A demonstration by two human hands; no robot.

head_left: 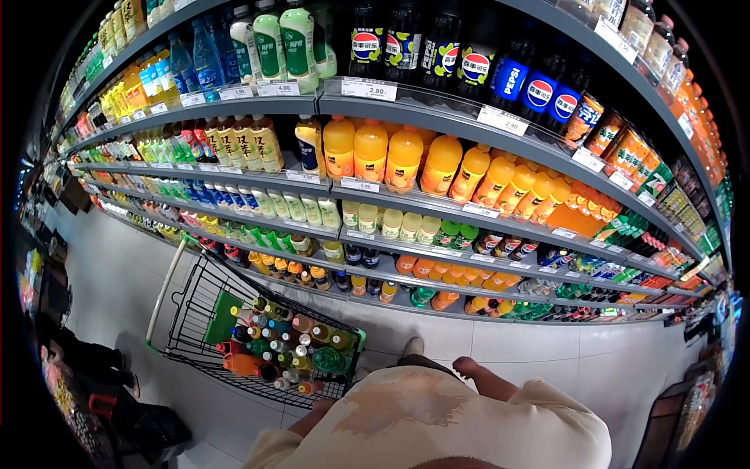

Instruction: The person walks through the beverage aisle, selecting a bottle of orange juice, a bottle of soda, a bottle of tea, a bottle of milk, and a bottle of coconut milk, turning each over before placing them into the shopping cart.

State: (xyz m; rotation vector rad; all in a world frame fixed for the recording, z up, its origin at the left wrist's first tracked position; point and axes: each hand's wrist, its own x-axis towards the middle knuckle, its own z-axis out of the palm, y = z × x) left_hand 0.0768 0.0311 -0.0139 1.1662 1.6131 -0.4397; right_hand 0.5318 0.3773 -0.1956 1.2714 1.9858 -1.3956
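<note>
Below the shelves, a black wire shopping cart [183,301] with green trim holds several upright and lying bottles [285,340] with caps of many colours. My left hand [321,406] is low beside the cart's near right edge; its fingers are too small and partly hidden to read. To the right of the cart, my right hand [466,367] hangs over the floor near my shoe [415,348], apart from the shelves; its fingers look curled, but whether anything is in them is too small to tell.
Long curved shelves [437,117] of drinks span the view, with orange juice bottles [405,160] in the middle and cola bottles [476,62] above. At the left stands a person in dark trousers [94,359], near a dark basket [148,430]. Another rack [695,414] is at the lower right.
</note>
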